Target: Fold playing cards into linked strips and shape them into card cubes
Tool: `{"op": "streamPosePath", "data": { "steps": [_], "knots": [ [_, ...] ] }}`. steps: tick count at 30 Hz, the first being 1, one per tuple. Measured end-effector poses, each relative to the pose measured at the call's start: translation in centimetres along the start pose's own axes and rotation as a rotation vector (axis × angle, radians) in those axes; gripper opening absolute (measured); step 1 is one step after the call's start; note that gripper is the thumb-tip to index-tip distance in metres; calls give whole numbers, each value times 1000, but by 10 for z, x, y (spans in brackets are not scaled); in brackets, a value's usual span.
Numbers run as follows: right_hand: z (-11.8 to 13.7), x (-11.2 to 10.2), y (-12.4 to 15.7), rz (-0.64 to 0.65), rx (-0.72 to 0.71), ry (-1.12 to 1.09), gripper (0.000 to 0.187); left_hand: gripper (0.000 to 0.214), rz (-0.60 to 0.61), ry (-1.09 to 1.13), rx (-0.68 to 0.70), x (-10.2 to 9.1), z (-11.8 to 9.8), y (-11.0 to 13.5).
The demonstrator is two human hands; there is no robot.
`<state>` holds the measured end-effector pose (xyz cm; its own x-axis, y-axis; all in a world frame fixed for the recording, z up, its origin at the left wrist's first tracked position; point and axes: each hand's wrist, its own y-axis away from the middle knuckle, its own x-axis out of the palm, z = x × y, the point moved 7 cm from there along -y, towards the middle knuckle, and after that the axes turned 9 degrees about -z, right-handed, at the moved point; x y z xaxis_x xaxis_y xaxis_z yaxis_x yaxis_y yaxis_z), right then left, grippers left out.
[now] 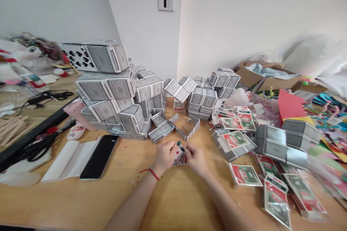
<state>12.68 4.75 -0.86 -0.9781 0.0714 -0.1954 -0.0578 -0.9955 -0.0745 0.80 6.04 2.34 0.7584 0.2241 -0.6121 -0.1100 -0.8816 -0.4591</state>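
My left hand (164, 156) and my right hand (195, 157) meet over the wooden table (173, 202), fingers pinched together on a small playing card piece (179, 157) held between them. A red string circles my left wrist. Just beyond my hands lies an open frame of folded cards (187, 128). Behind it rises a stack of grey patterned card boxes (114, 94).
A black phone (99, 156) and white paper (67, 158) lie to the left, with black scissors (40, 146) further left. Sealed card packs (245, 175) and loose cards spread on the right. Cardboard boxes (260, 75) and coloured paper (290, 104) crowd the far right.
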Motion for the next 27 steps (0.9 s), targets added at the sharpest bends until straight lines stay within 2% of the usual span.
{"op": "streamPosePath", "data": {
  "steps": [3,6,9,12,15,23,27],
  "knots": [
    [-7,3,-1,-21,77,-68,23,35,-76,21,-91,-3,7,-2],
    [-9,6,-2,-29,83,-54,26,35,-115,27,-116,-5,11,-2],
    [-8,5,-4,-16,60,-96,26,31,-69,46,-132,-2,11,-2],
    [-10,1,-7,11,82,-144,28,20,-14,162,-108,-1,6,-5],
    [-12,-2,-10,44,122,-208,33,22,48,248,-56,-2,1,-8],
    [-4,12,1,237,346,-753,35,22,50,273,-101,0,7,-8],
    [0,19,7,257,420,-859,32,25,104,308,-93,8,5,-3]
  ]
}}
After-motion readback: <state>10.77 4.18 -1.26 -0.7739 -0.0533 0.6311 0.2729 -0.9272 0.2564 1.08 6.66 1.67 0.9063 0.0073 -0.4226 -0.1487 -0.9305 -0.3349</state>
